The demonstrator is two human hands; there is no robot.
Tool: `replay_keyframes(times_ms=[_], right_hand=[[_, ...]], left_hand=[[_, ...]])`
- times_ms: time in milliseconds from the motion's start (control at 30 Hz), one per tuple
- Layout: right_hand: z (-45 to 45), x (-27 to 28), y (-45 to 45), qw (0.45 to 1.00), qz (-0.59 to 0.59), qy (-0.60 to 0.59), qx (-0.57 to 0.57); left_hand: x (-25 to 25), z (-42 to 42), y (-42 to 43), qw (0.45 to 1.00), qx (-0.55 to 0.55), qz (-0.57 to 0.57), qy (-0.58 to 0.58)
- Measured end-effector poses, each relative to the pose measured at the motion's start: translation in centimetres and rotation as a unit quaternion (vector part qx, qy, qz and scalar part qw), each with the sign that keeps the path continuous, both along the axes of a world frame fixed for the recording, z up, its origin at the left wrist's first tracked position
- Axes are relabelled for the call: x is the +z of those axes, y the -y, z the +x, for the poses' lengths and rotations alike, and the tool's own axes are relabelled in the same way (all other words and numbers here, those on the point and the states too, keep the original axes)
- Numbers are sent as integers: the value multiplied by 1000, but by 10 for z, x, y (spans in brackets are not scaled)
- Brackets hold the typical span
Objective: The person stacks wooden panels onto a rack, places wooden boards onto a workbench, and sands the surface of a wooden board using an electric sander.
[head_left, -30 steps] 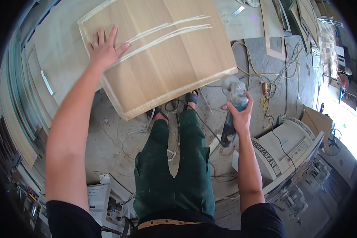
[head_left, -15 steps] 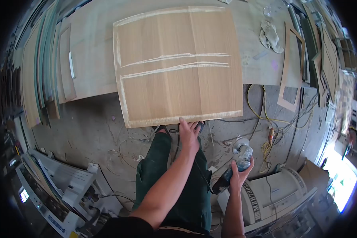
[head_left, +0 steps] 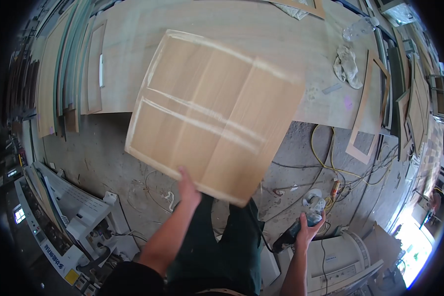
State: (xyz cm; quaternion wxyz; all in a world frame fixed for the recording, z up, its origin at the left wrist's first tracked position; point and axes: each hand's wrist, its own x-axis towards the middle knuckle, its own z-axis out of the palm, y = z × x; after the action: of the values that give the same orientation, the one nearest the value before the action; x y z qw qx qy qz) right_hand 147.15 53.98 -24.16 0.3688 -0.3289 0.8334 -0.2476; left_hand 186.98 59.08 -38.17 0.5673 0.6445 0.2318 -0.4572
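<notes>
A square wooden panel (head_left: pixel 207 118) with pale strips along its edges and two pale lines across its middle lies turned at an angle over the workbench's front edge. My left hand (head_left: pixel 188 190) grips the panel's near edge, thumb on top and fingers underneath, out of sight. Off to the right, my right hand (head_left: pixel 309 229) is wrapped around a dark angle grinder (head_left: pixel 288 236) with a round pale disc (head_left: pixel 313 197) at its far end. A cord runs from the tool's rear. The tool is held apart from the panel.
Thin boards (head_left: pixel 64 64) stand in a stack at the left of the workbench (head_left: pixel 128 39). On its right are a crumpled cloth (head_left: pixel 347 66), a plastic bottle (head_left: pixel 358 29) and a thin wooden frame (head_left: pixel 362 108). Yellow and dark cables (head_left: pixel 325 158) cross the floor; machines flank me.
The panel has rotated clockwise, its near right corner swinging toward me. My left hand has moved left with its edge. The grinder stays in my right hand, slightly lower and to the right.
</notes>
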Motion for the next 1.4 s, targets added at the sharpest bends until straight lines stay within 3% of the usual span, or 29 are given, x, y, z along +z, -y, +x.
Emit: replay_keyframes(times_ms=[100, 167, 233, 300, 400, 467, 500, 567, 667, 767, 1000, 1067, 1100, 1167, 1200, 1300, 1333, 1400], right_hand=[[-2, -18, -1, 1000, -2, 17, -9], [11, -17, -8, 1000, -2, 28, -9], [25, -17, -8, 1000, 2, 9, 25], [36, -16, -11, 999, 10, -3, 50], [61, -4, -21, 997, 8, -21, 77], [75, 4, -25, 997, 5, -11, 79], [81, 7, -29, 997, -2, -3, 74], [89, 8, -35, 998, -8, 9, 64], [112, 16, -45, 997, -4, 16, 73], [136, 20, -53, 995, 0, 0, 101], [210, 26, -60, 989, 18, -1, 145], [236, 22, -55, 986, 13, -6, 164], [250, 23, -54, 983, 24, 12, 182], [277, 20, -49, 979, 38, 27, 200], [291, 19, -49, 972, 38, 39, 227], [331, 22, -38, 958, 57, 55, 275], [343, 20, -35, 951, 75, 62, 295], [356, 5, -36, 944, 61, 69, 316]], left_hand=[[17, 86, -42, 989, -105, 102, 20], [25, 138, -46, 961, -201, 159, 102], [10, 181, -31, 947, -239, 134, 168], [35, 192, 38, 941, -238, 160, 183], [22, 220, 71, 943, -217, 137, 212], [48, 213, 83, 911, -362, 63, 188], [65, 195, 77, 893, -403, 127, 153], [33, 166, 33, 931, -335, 132, 55], [37, 143, 35, 949, -295, 86, 70], [20, 152, 46, 957, -286, 26, 29], [17, 175, 90, 939, -339, 48, 27], [34, 189, 99, 839, -527, 66, 121], [50, 199, 104, 838, -529, 71, 114], [79, 220, 121, 616, -690, 199, 325], [79, 227, 122, 646, -602, 130, 450], [59, 268, 160, 509, -566, 8, 649], [50, 277, 176, 510, -567, 5, 647], [42, 286, 205, 405, -567, -57, 714]])
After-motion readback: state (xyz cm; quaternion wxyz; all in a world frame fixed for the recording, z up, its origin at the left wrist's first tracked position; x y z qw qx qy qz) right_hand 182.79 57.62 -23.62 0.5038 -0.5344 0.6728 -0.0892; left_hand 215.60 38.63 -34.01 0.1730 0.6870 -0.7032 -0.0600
